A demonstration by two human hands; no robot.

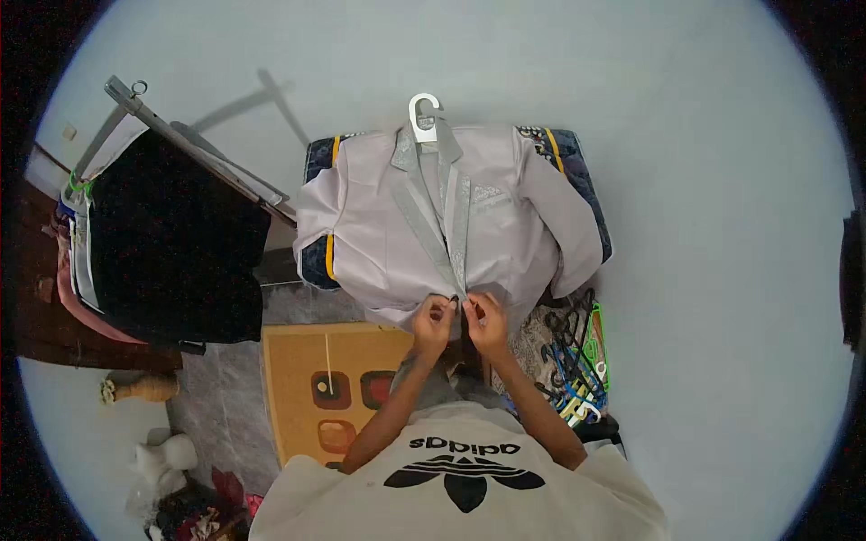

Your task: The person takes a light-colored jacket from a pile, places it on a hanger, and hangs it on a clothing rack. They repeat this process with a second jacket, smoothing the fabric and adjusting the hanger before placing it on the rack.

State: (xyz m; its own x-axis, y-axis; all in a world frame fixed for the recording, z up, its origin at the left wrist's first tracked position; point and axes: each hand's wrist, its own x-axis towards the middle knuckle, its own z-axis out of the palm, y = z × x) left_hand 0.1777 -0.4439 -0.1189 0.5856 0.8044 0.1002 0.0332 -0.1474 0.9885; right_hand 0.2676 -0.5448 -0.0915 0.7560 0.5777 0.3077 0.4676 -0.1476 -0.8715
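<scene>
A light grey suit jacket (pixel 365 230) with patterned silver lapels lies front up over a dark, yellow-striped padded surface (pixel 318 260). The hook of a white plastic hanger (pixel 425 122) sticks out at its collar. Where the two front edges meet below the lapels, my left hand (pixel 433 323) pinches one edge beside a small dark button (pixel 454 298). My right hand (pixel 486 323) has the other edge between thumb and fingertips, close beside the left. Whether the button is in its hole cannot be told.
Black garments (pixel 176 237) hang from a metal rack (pixel 196 149) at the left. A pile of coloured hangers (pixel 575 365) lies right of my legs. An orange patterned rug (pixel 298 379) covers part of the tiled floor. A vase (pixel 142 389) is at the lower left; a pale wall rises beyond.
</scene>
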